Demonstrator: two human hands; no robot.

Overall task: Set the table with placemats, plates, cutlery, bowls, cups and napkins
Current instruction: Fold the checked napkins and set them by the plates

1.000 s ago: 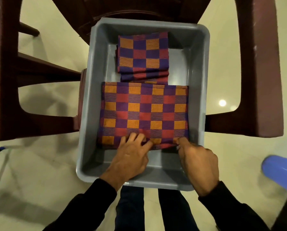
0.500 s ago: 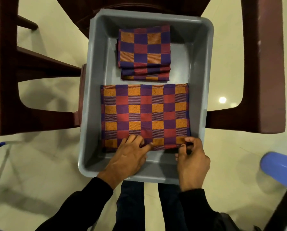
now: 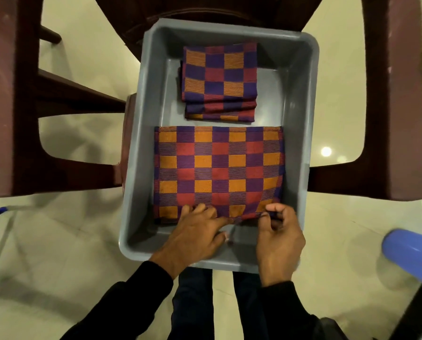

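As the placemats (image 3: 218, 171) lie in the grey bin (image 3: 300, 133) just ahead of my hands, long axis L-R, I've the left hand (image 3: 195, 235) flat on the near edge, right hand (image 3: 278, 235) pinching the near-right corner; both equally near.
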